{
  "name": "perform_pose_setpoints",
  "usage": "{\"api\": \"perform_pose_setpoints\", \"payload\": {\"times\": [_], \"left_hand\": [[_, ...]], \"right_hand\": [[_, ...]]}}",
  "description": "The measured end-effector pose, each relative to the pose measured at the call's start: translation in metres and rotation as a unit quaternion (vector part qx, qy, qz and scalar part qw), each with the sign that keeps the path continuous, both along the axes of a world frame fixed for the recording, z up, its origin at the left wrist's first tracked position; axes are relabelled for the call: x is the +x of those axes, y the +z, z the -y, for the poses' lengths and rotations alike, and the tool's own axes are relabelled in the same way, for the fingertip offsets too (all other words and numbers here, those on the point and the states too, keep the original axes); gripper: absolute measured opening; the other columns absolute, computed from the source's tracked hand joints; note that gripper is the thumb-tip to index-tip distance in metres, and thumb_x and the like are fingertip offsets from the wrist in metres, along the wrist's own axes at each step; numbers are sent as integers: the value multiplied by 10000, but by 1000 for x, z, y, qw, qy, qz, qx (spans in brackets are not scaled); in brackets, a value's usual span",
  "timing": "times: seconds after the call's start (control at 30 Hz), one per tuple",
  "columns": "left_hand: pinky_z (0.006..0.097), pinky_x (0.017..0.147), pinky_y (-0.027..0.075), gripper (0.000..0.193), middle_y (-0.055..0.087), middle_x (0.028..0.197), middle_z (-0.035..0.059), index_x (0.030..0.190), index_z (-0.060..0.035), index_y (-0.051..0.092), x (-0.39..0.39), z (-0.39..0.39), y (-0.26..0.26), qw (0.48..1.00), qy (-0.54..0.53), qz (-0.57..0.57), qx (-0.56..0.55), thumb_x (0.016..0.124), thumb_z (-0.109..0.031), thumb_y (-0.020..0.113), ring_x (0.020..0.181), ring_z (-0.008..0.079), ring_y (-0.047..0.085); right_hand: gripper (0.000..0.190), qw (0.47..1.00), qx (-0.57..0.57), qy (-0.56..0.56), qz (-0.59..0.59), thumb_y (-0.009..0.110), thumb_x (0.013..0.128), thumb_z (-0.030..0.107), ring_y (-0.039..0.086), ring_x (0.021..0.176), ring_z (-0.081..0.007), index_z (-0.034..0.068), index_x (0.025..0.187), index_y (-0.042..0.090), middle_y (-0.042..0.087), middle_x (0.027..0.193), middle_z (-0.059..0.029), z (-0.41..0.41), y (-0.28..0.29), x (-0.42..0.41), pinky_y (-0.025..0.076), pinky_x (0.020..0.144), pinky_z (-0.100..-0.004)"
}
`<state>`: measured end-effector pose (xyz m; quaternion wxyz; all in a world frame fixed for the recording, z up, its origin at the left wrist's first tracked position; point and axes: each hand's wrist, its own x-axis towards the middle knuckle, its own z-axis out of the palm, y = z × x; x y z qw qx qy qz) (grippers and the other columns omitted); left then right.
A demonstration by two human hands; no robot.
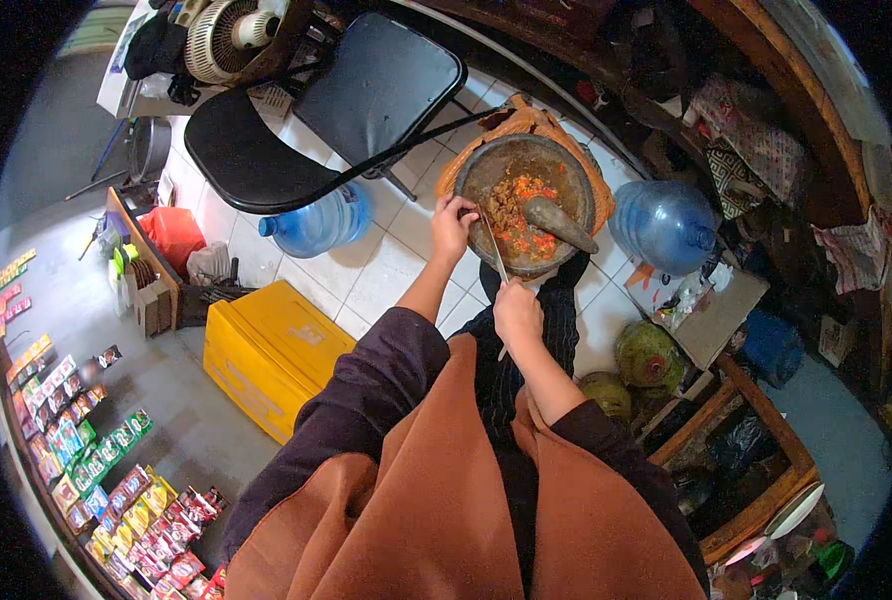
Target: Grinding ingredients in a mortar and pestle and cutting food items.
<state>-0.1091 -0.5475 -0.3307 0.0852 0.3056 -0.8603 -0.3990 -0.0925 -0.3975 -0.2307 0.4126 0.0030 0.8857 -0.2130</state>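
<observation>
A round stone mortar stands before me, with chopped red chili and a brown crumbly mass in its bowl. Across its right side leans a stone pestle, its end past the rim. My right hand grips a knife by the handle, the blade pointing up over the mortar's near-left rim. At that rim, the fingers of my left hand are pinched together beside the blade's tip. Whether something small sits between them is hidden.
Under the mortar is an orange woven support. Blue water jugs stand to either side. A black folding chair is beyond, at left. Nearer on the left is a yellow crate; a wooden frame stands at right.
</observation>
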Motion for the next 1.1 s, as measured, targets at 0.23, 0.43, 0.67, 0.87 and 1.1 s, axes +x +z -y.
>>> {"api": "perform_pose_setpoints", "payload": {"times": [0.23, 0.43, 0.67, 0.87, 1.1], "left_hand": [[361, 719, 443, 120, 555, 922, 168, 698, -2, 564, -1, 1, -5, 1000, 0, -9, -16, 621, -12, 655, 844, 313, 555], [367, 706, 444, 134, 556, 945, 175, 693, 7, 552, 0, -2, -3, 1000, 4, -2, -1, 613, -12, 658, 829, 321, 558], [376, 760, 428, 144, 543, 980, 187, 724, -8, 566, 2, 6, -5, 1000, 13, 12, -1, 623, -41, 664, 913, 340, 530], [372, 815, 413, 217, 497, 1091, 187, 856, -77, 603, 1, 5, 4, 998, -50, 30, -17, 648, -78, 665, 995, 338, 493], [370, 807, 416, 175, 501, 1069, 196, 830, -73, 626, 2, 11, 4, 996, -76, 35, -19, 665, -113, 668, 976, 339, 503]], "right_hand": [[294, 999, 34, -6, -22, 394, 861, 210, 581, 804, -390, -42, 840, 544, 590, 815, -252, 6, -27, 2, 474, 702, -454], [294, 999, 11, -27, -45, 410, 852, 195, 580, 827, -383, -46, 839, 578, 585, 845, -264, 1, -30, 10, 473, 714, -444], [339, 987, -85, -96, 93, 429, 856, 258, 561, 533, -304, -36, 721, 529, 538, 629, -172, -6, -29, -13, 467, 480, -407], [353, 933, -178, -238, 203, 422, 865, 279, 434, 308, -205, -3, 654, 452, 403, 465, -69, -6, -18, -1, 376, 278, -345], [398, 961, -136, -172, 167, 402, 872, 279, 549, 410, -315, -89, 756, 500, 530, 584, -200, 0, -21, 0, 454, 347, -370]]}}
